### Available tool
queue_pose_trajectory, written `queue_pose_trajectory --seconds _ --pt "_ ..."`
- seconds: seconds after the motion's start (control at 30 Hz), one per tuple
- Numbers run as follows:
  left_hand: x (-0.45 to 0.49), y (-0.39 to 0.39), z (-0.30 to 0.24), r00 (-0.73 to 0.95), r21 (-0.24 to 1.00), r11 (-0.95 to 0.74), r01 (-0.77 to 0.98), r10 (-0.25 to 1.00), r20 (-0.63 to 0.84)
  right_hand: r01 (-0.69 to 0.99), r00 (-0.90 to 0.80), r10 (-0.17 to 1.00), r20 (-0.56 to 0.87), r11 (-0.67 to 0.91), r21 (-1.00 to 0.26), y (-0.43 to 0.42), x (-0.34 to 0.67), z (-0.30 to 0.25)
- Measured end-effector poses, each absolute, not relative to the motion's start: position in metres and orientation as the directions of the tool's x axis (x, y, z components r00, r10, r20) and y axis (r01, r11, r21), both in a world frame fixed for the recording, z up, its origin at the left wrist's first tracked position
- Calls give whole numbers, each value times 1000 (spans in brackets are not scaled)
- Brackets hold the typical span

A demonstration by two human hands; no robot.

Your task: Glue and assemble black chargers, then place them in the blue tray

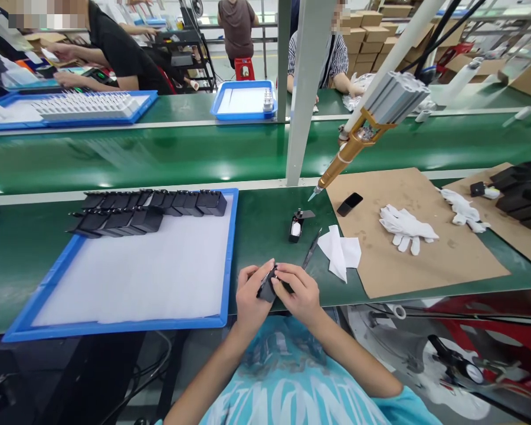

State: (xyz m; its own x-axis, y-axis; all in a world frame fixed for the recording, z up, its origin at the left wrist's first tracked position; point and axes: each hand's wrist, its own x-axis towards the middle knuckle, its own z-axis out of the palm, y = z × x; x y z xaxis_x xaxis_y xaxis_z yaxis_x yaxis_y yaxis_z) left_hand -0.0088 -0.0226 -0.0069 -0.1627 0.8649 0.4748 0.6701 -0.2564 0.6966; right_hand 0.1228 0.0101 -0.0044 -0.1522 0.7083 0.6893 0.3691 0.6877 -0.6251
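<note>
- At the lower centre of the frame, above the turquoise shirt (301,383), the left hand (251,295) is closed on a small black case (268,290) near the front edge of the green bench (265,236).
- Right beside it, the right hand (300,290) pinches the same case between thumb and fingertips, so both hands meet on it.
- Just beyond the right hand lies a slim dark tool (310,251), with folded white wipes (350,251) next to it.
- Left of centre, a blue-rimmed tray (229,260) holds rows of black cases (146,219) along its far side.
- Right of centre, brown paper (398,274) carries white gloves (405,227) and a dark rectangular device (350,204).
- Near mid-frame, an open black case (295,230) with something white inside stands below the tip of a gold dispenser (336,168).
- Across the upper middle runs a green conveyor (181,153).
- At the top, beyond it, sit a co-worker in black (117,41) at left and one in stripes (340,56) right of centre.
</note>
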Motion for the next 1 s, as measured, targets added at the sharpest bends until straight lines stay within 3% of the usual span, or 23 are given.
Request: queue_pose_trajectory --seconds 0.2,0.37,0.5,0.83,1.0 --pt "-8 -23 -8 -164 667 -285 688 834 526 343 -121 783 610 610 -715 9 121 -3" --pt "-11 -23 -9 -158 653 -311 690 816 556 179 -193 938 288 322 -930 7 118 0" --pt "-11 -23 -9 -150 631 -349 692 786 600 153 -269 955 125 170 -973 4 116 -1" --pt "-9 -22 -8 -153 615 -374 694 758 634 134 -184 974 131 157 -978 0 110 -5" --pt "-10 -24 -11 -182 623 -366 691 747 640 -8 -230 973 37 36 -999 1 107 -4"
